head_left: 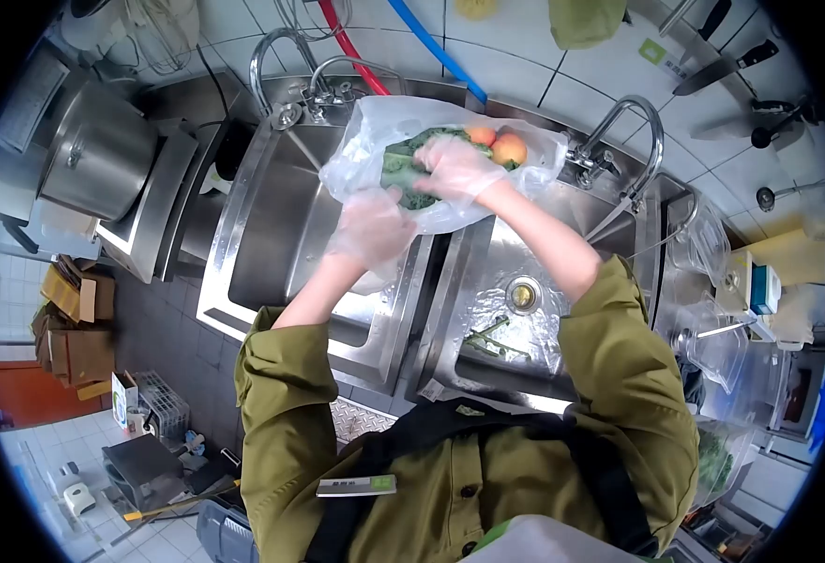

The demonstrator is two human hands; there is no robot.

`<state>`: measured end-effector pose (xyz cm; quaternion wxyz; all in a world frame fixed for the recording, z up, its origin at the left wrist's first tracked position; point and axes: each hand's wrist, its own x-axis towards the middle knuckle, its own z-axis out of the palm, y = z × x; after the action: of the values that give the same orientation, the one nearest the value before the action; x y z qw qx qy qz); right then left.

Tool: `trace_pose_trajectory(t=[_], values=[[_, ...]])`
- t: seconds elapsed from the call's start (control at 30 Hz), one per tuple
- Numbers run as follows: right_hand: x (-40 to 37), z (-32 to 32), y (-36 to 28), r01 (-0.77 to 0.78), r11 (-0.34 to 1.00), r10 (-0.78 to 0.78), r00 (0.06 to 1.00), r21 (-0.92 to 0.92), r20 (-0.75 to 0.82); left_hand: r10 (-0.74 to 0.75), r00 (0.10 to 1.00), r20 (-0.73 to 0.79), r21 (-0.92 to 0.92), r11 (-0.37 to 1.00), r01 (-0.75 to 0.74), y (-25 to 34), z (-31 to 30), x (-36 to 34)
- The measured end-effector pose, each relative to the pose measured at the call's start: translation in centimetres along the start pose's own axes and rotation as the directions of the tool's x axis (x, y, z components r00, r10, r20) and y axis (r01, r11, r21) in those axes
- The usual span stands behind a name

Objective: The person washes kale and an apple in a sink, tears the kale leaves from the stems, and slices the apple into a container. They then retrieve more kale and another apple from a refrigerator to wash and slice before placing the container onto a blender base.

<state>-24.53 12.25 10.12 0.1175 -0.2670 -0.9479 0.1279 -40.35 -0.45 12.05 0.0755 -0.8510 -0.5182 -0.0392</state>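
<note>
A clear plastic bag (361, 141) lies across the back of the two sinks, with leafy greens (403, 167) and orange-red round produce (509, 149) in it. My left hand (373, 228), in a thin clear glove, is at the bag's front left edge; its fingers bend against the plastic. My right hand (459, 169), gloved too, is over the greens at the bag's opening, left of the round produce. What its fingers hold, if anything, is hidden. Green stems (495, 340) lie in the right sink (469, 281), near the drain.
Faucets stand behind the left sink (276, 206) and at the right (656, 141). Knives (726, 68) hang on the right wall. A large steel pot (98, 145) is at the left, and clear containers (698, 239) stand at the right.
</note>
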Motion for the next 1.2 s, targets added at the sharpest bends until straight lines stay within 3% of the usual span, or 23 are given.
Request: trace_pose_trajectory(t=[0.03, 0.1, 0.27, 0.4, 0.5, 0.53, 0.57, 0.6, 0.63, 0.67, 0.7, 0.77, 0.83, 0.87, 0.9, 0.93, 0.97, 1.0, 1.03, 1.07, 1.1, 1.13, 1.2], values=[[-0.2, 0.1, -0.7, -0.107, 0.992, 0.098, 0.988, 0.072, 0.119, 0.039, 0.999, -0.003, 0.031, 0.999, -0.039, 0.0, -0.9, 0.1], [0.1, 1.6, 0.1, -0.104, 0.994, 0.106, 0.989, -0.028, 0.098, -0.141, 0.983, -0.115, -0.049, 0.989, 0.137, 0.5, -2.3, 0.8], [-2.7, -2.8, 1.5, -0.115, 0.993, 0.121, 0.938, 0.038, -0.325, -0.297, 0.821, -0.488, -0.121, 0.954, 0.273, -1.5, -1.6, 1.6], [-6.5, -7.1, -0.9, -0.101, 0.918, 0.348, 0.671, 0.384, -0.654, -0.298, 0.803, -0.516, -0.148, 0.954, 0.259, -1.2, -2.3, 2.8], [-9.5, -9.9, -2.2, -0.005, 0.602, 0.711, 0.459, 0.799, -0.533, -0.319, 0.658, -0.683, -0.452, 0.892, -0.036, 3.0, -6.5, 5.1], [-10.9, -10.1, -2.0, 0.034, 0.608, 0.708, 0.429, 0.793, -0.561, -0.455, 0.763, -0.459, -0.773, 0.629, -0.09, 5.1, -8.0, 5.6], [-12.3, -10.3, -1.8, 0.071, 0.615, 0.704, 0.398, 0.785, -0.588, -0.351, 0.792, -0.499, -0.757, 0.622, -0.201, 7.7, -10.7, 6.0], [-13.5, -9.5, -1.6, 0.119, 0.717, 0.622, 0.336, 0.687, -0.707, -0.339, 0.871, -0.357, -0.872, 0.456, -0.18, 10.3, -11.6, 6.7], [-15.4, -11.0, -3.7, 0.109, 0.631, 0.683, 0.391, 0.768, -0.617, -0.29, 0.934, -0.208, -0.952, 0.279, -0.126, 12.9, -11.9, 7.4], [-17.3, -12.6, -5.8, 0.087, 0.539, 0.734, 0.44, 0.838, -0.517, -0.263, 0.959, -0.104, -0.991, -0.058, -0.123, 15.7, -11.3, 8.0], [-18.9, -10.1, -4.8, 0.085, 0.523, 0.798, 0.299, 0.848, -0.523, -0.201, 0.98, -0.002, -0.918, -0.387, -0.082, 18.1, -10.2, 8.2], [-22.6, -6.1, -3.0, -0.355, 0.489, 0.865, 0.076, 0.797, -0.497, -0.194, 0.974, -0.118, -0.99, 0.102, -0.099, 21.0, -5.7, 7.5], [-26.8, -1.8, -1.5, -0.234, 0.29, 0.953, 0.159, 0.928, -0.258, -0.149, 0.965, -0.215, -0.849, 0.517, -0.11, 24.1, -1.7, 7.1], [-28.1, -0.9, -2.2, -0.123, 0.11, 0.993, 0.051, 0.986, -0.105, -0.237, 0.971, 0.002, -0.946, 0.313, 0.078, 25.6, -0.4, 7.2], [-29.3, -0.6, -2.4, -0.273, 0.124, 0.992, 0.055, 0.954, -0.113, -0.281, 0.932, 0.23, -0.96, 0.09, 0.265, 26.7, 0.1, 7.6], [-30.0, -1.2, -3.1, -0.417, 0.135, 0.991, 0.058, 0.899, -0.121, -0.262, 0.942, 0.208, -0.945, 0.196, 0.263, 27.3, 1.1, 7.9], [-30.5, -2.0, -4.2, -0.301, 0.085, 0.996, 0.054, 0.95, -0.072, -0.242, 0.952, 0.188, -0.919, 0.298, 0.257, 27.6, 2.5, 8.0], [-31.2, -2.3, -3.4, -0.396, 0.059, 0.99, 0.143, 0.916, -0.002, -0.22, 0.96, 0.171, -0.884, 0.396, 0.248, 27.7, 4.5, 8.0], [-31.7, -1.8, -2.8, -0.324, 0.036, 0.99, 0.139, 0.945, 0.01, -0.055, 0.946, -0.318, -0.55, 0.824, -0.137, 27.0, 9.1, 7.9], [-31.9, -0.9, -2.0, -0.25, 0.016, 0.99, 0.137, 0.968, 0.019, -0.209, 0.978, 0.01, -0.98, 0.191, 0.051, 27.3, 9.7, 8.7], [-32.0, -0.3, -1.3, -0.173, -0.002, 0.99, 0.138, 0.985, 0.026, -0.096, 0.931, 0.353, -0.799, -0.549, 0.246, 27.6, 10.2, 9.3], [-32.0, 0.0, -0.4, -0.22, 0.015, 0.989, 0.144, 0.975, 0.017, -0.168, 0.925, 0.34, -0.791, -0.584, 0.184, 28.1, 10.9, 9.2], [-32.5, 0.2, 1.7, -0.435, 0.11, 0.963, 0.269, 0.894, 0.012, -0.112, 0.841, 0.53, -0.7, -0.617, 0.36, 28.6, 10.6, 10.2]])
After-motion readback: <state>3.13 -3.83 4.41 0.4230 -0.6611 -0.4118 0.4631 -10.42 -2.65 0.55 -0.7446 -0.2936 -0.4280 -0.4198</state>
